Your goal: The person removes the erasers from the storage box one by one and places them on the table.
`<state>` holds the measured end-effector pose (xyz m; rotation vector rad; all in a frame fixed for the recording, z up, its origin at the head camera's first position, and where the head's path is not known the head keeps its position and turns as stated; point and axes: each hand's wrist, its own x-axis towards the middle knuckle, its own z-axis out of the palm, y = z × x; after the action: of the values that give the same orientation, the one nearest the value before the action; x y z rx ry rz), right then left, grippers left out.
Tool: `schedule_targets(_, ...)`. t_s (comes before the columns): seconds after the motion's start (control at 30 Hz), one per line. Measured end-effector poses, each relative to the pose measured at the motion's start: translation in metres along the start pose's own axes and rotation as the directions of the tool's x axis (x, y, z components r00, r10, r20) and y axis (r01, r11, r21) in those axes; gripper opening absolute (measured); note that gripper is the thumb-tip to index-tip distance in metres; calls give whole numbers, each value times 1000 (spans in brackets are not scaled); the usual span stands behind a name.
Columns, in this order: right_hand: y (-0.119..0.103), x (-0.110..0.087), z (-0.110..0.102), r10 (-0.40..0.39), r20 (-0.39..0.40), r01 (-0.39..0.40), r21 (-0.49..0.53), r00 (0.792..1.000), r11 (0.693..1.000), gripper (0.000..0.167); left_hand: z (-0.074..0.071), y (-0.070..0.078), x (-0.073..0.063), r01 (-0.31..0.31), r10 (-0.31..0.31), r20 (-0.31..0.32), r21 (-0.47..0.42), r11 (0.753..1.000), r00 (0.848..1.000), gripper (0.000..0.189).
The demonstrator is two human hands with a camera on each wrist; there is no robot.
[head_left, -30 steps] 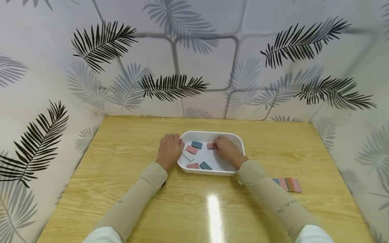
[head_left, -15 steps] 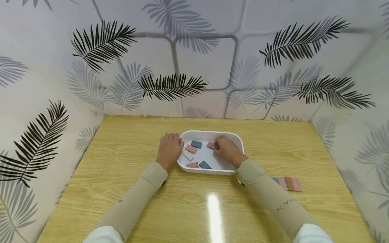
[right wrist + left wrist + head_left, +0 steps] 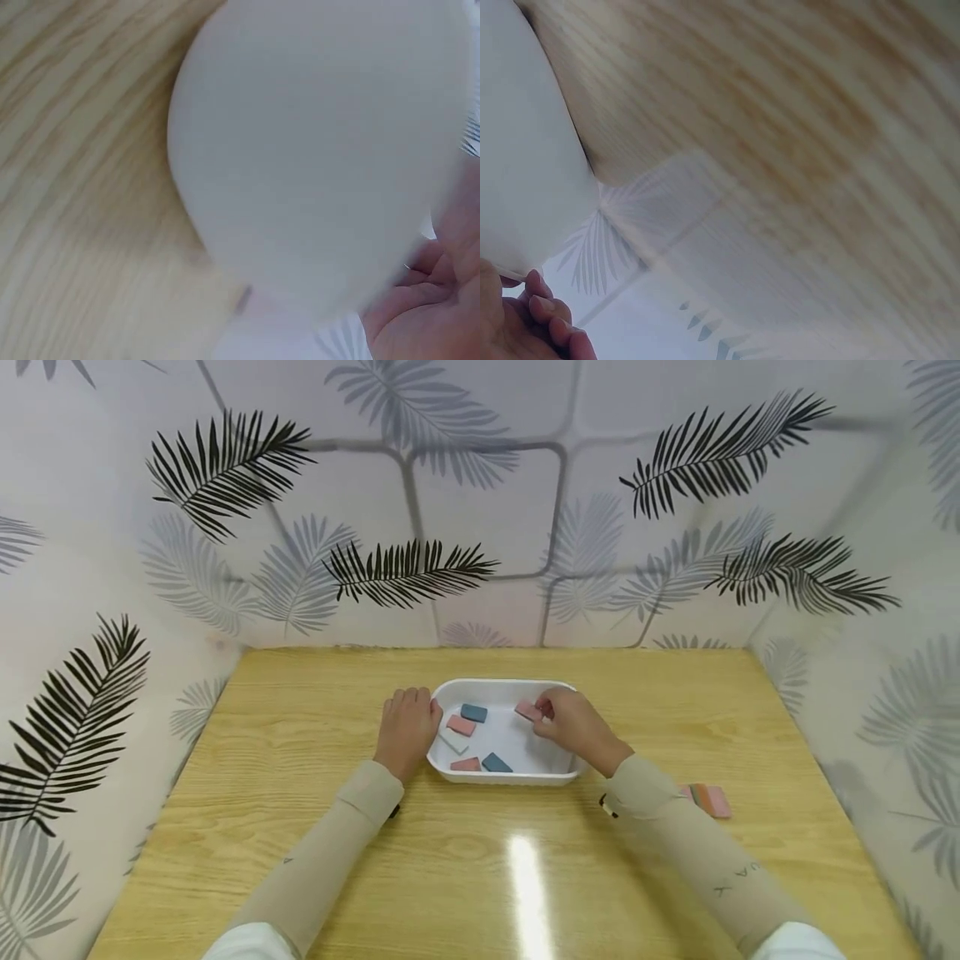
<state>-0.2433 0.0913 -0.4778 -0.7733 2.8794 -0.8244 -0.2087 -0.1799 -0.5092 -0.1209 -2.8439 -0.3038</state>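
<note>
A white oval tray (image 3: 510,779) stands on the wooden table. My left hand (image 3: 407,727) grips its left rim; in the left wrist view, curled fingers (image 3: 541,307) pinch the rim from outside. At the tray's right side, my right hand (image 3: 581,727) pinches a small pink rectangular block (image 3: 528,710) between thumb and fingers, over the tray floor. Inside the tray lie two blue blocks, one at the back (image 3: 474,712) and a blue block (image 3: 497,763) in front, a pink block (image 3: 461,725), a white block (image 3: 453,741) and another pink block (image 3: 466,764).
To the right of the tray, partly behind the right sleeve (image 3: 660,797), a row of coloured blocks (image 3: 708,800) lies on the table (image 3: 315,693). A wall (image 3: 480,610) with leaf-patterned covering rises along the table's back edge.
My right hand has drawn back to the right and lifted slightly, carrying the pink block, more of which now shows. The left hand keeps its place on the rim. The head view has shifted slightly.
</note>
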Motion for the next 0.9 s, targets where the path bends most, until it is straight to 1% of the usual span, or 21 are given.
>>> schedule_targets(0.13,4,-16,-18,37,-43,-35,52,998,998,22,0,-1,0,-10,10,-13,7,1000,1000,29)
schedule_targets(0.23,5,-28,-30,72,-74,-65,94,995,993,22,-1,-2,-1,-7,7,-15,15,1000,1000,29)
schedule_targets(0.33,6,-40,-41,128,-102,-114,134,987,984,22,-2,0,-1,1,-1,-4,4,1000,1000,30)
schedule_targets(0.43,10,-53,-51,179,-135,-158,153,975,975,22,-2,3,1,7,-7,14,-10,1000,1000,30)
schedule_targets(0.53,17,-66,-59,217,-157,-194,152,963,969,24,0,6,2,4,-4,15,-17,1000,1000,30)
schedule_targets(0.7,35,-87,-67,267,-168,-242,154,949,958,26,0,8,3,-7,7,3,-42,999,1000,30)
schedule_targets(0.83,52,-101,-70,299,-144,-276,158,943,948,28,-1,8,1,14,-14,12,-46,999,1000,28)
schedule_targets(0.9,61,-107,-71,302,-125,-283,149,945,947,29,-2,8,0,21,-20,16,-46,999,1000,28)
